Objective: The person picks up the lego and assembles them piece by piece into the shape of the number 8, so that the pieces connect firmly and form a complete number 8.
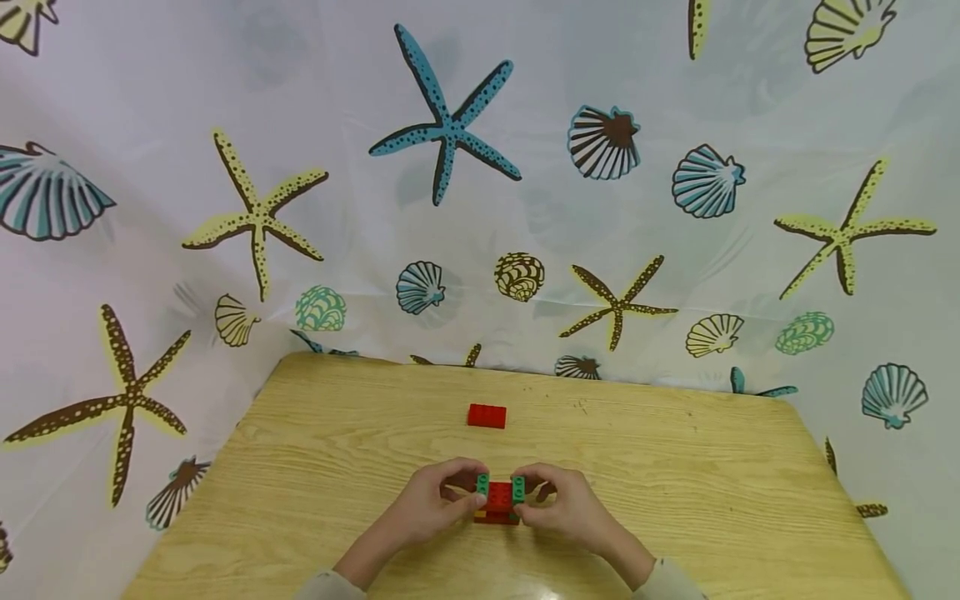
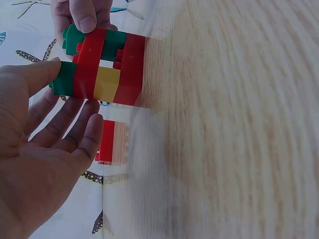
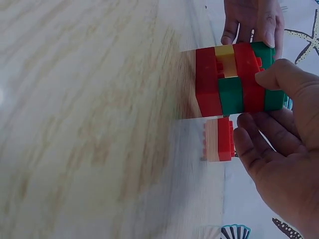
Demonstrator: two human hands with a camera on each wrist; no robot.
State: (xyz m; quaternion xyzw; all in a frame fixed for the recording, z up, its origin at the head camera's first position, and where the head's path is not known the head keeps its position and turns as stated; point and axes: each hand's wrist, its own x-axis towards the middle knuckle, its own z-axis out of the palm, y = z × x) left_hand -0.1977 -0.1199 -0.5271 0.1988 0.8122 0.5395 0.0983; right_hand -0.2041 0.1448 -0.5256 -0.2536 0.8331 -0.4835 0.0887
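A small stack of toy building bricks stands on the table near its front. Its bottom is a red brick (image 2: 129, 79), which carries a yellow brick (image 2: 106, 83) on the left and a green brick (image 3: 231, 97) on the right, with a gap between them. Across these lies an upper red brick (image 1: 499, 497). On its two ends sit a left green brick (image 1: 482, 481) and a right green brick (image 1: 518, 483). My left hand (image 1: 435, 504) pinches the left one between thumb and fingers. From the other side, my right hand (image 1: 566, 508) pinches the right one.
Beyond the stack a loose red brick (image 1: 487, 416) lies on the wooden table (image 1: 360, 433). A white cloth (image 1: 510, 208) printed with starfish and shells hangs behind the table and along both sides.
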